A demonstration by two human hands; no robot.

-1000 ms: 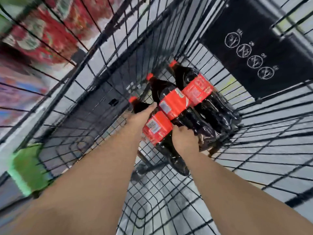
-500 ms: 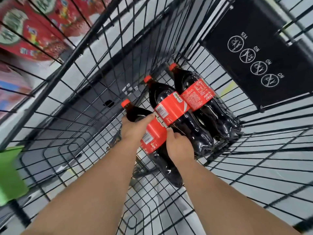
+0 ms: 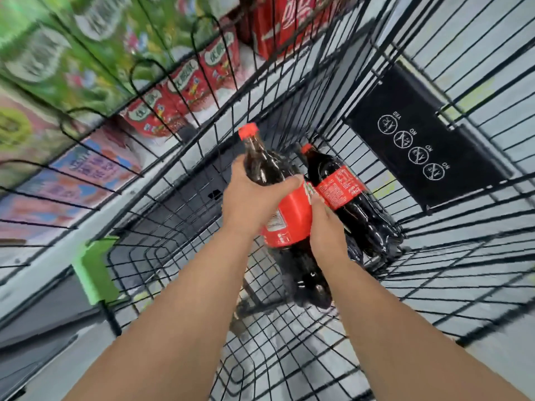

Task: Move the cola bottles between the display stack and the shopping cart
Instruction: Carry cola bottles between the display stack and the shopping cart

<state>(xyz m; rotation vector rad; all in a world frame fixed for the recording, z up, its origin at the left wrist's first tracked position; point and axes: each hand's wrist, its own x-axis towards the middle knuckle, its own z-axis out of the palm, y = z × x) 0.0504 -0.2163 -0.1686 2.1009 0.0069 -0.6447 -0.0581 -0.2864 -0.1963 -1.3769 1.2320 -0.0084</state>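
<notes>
I hold one cola bottle (image 3: 289, 218), dark with a red label and red cap, tilted cap-up above the floor of the black wire shopping cart (image 3: 278, 351). My left hand (image 3: 252, 198) grips its shoulder just under the neck. My right hand (image 3: 327, 230) grips its label and lower body from the right. A second cola bottle (image 3: 341, 186) lies on the cart floor to the right, cap pointing away from me. A dark bottle base (image 3: 362, 256) shows beside my right wrist; the rest of it is hidden.
Red cola cases (image 3: 278, 18) stand beyond the cart's far end. Red drink packs (image 3: 185, 91) and green packs (image 3: 72, 47) line the left side outside the wires. A black pictogram flap (image 3: 419, 146) hangs on the cart's right wall. A green plastic corner (image 3: 95, 270) sits at the left.
The bottle in my hands has risen off the cart floor and tilted cap-up. My left hand slid up to its shoulder. The view swung toward the stacked drink packs.
</notes>
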